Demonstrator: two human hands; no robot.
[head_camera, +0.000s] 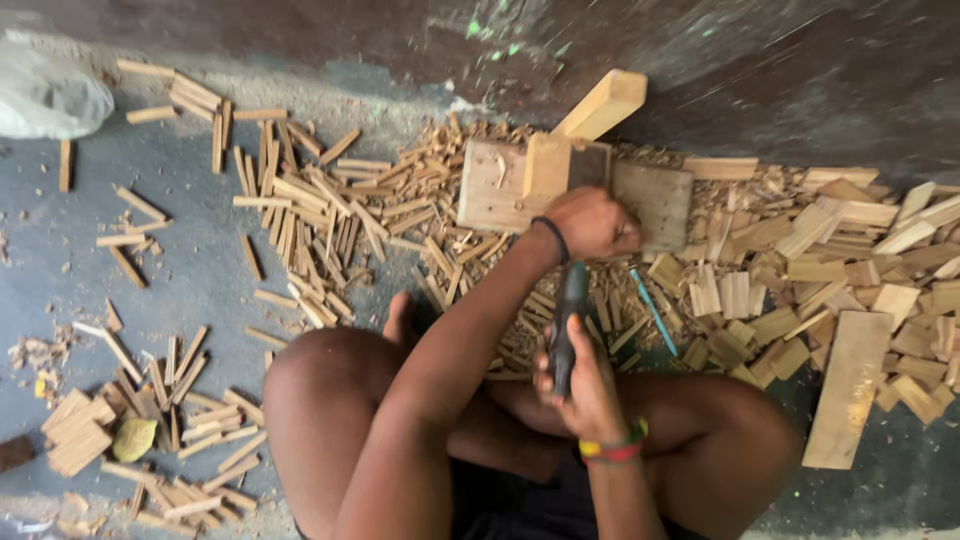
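Observation:
I sit cross-legged on the floor. My left hand (590, 222) reaches forward and rests on a small wood piece on the flat wooden block (490, 190), its fingers curled over it. My right hand (583, 385) is closed around the dark handle of a cutting tool (567, 320), held close over my lap with the tool pointing toward the block. A thick wooden beam (600, 105) leans up behind the block against the wall.
Split wooden sticks (300, 215) lie scattered left of the block. Flat wood offcuts (830, 260) pile up on the right, with a long plank (850, 385). A thin blue stick (652, 310) lies among chips. A white bag (45, 95) sits far left.

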